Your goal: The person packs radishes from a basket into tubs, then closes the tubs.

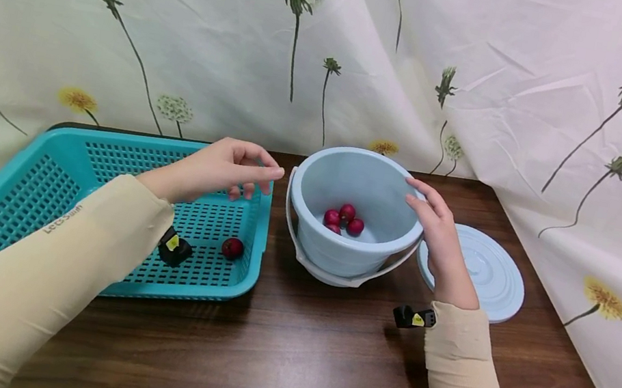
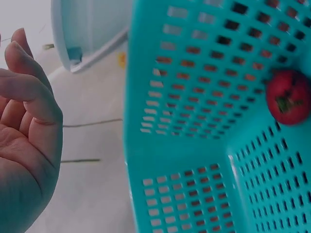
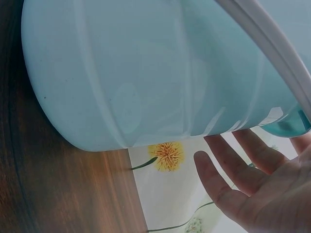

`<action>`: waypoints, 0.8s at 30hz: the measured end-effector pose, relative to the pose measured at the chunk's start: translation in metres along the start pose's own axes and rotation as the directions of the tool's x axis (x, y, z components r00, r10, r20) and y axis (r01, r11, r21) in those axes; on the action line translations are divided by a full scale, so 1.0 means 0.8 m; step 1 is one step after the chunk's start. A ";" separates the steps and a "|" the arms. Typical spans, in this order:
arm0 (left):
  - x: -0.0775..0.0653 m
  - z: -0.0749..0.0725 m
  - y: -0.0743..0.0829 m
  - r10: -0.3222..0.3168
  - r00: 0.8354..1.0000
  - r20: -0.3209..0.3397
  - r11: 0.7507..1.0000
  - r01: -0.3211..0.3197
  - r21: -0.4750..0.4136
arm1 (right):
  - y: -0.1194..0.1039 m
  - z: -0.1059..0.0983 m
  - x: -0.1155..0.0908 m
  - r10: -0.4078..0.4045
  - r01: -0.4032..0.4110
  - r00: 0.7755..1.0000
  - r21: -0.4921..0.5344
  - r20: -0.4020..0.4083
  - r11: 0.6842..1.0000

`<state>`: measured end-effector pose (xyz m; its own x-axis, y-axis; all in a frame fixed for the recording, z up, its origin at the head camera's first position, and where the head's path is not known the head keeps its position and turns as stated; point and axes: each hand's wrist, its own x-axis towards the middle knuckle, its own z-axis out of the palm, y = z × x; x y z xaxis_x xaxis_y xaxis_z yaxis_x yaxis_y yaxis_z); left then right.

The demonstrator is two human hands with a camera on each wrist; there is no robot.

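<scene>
Above the right rim of the turquoise basket (image 1: 248, 266), my left hand (image 1: 231, 166) hangs with loosely bent fingers and nothing between them. It points toward the light blue bucket (image 1: 332, 253). At the bucket's right rim, my right hand (image 1: 442, 231) holds the edge, thumb and index finger over the rim. The other fingers (image 3: 228, 165) spread along the outer wall in the right wrist view. Several round red fruits (image 1: 347, 213) lie on the bucket's bottom. One dark red fruit (image 1: 233, 248), with a greenish stem end in the left wrist view, sits in the basket.
A light blue lid (image 1: 491, 271) lies flat on the brown wooden table (image 1: 305, 366), right of the bucket. The bucket's white handle (image 1: 305, 264) hangs down in front. Behind the table hangs a white cloth (image 1: 215, 31) printed with dandelions.
</scene>
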<state>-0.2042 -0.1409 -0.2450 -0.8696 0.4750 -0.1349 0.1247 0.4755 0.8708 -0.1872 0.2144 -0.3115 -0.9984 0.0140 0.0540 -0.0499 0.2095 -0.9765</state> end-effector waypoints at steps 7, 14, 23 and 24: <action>-0.005 -0.006 -0.018 -0.044 0.998 0.041 0.998 0.041 0.054 | 0.001 0.000 0.001 -0.003 0.003 1.000 0.002 0.001 1.000; -0.003 -0.010 -0.040 -0.070 0.996 0.061 0.993 0.063 0.101 | 0.001 -0.001 0.001 -0.007 0.007 1.000 0.009 0.003 1.000; 0.001 -0.011 -0.062 -0.141 0.985 0.102 0.981 0.125 0.145 | 0.001 -0.001 0.001 -0.002 0.002 1.000 0.007 0.001 1.000; 0.001 -0.012 -0.064 -0.148 0.983 0.111 0.981 0.132 0.146 | 0.001 -0.001 0.001 -0.001 0.001 1.000 0.007 0.001 1.000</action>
<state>-0.2158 -0.1717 -0.2850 -0.8202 0.4782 -0.3140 0.0776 0.6368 0.7671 -0.1881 0.2151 -0.3125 -0.9984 0.0124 0.0546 -0.0509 0.2022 -0.9780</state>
